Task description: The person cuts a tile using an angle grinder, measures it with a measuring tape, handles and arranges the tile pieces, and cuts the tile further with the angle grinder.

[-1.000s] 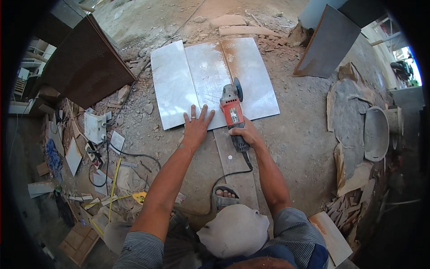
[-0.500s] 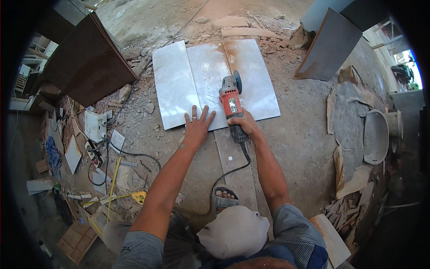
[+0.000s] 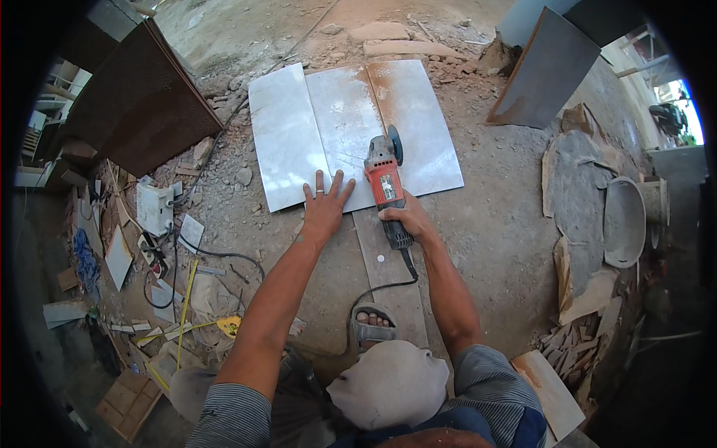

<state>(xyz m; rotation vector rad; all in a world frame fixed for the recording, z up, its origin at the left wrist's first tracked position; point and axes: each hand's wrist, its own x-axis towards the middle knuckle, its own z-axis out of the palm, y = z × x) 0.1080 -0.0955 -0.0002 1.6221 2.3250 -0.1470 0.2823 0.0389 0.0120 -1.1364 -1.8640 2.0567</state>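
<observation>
My left hand [image 3: 323, 209] lies with fingers spread on the near edge of white glossy tile pieces [image 3: 284, 112]. My right hand [image 3: 411, 220] grips the black rear body of a red angle grinder [image 3: 388, 184], whose disc [image 3: 395, 145] is on or just over the tile at the near end of an orange-dusted line; exact contact cannot be told. A narrow plank [image 3: 392, 299] runs from beneath the tile toward me, with my sandalled foot [image 3: 373, 321] on it and the grinder's black cord crossing it.
Brown panels [image 3: 134, 97] lean at upper left, a grey panel [image 3: 541, 75] at upper right. A power box [image 3: 153, 209], cords, tile scraps and a yellow tape measure [image 3: 228, 326] lie at left. A grey basin [image 3: 624, 220] and broken pieces [image 3: 571, 351] are at right.
The grinder went a little away from me along the orange line, then came back toward me. My left hand has stayed spread on the tile. The view shifted slightly.
</observation>
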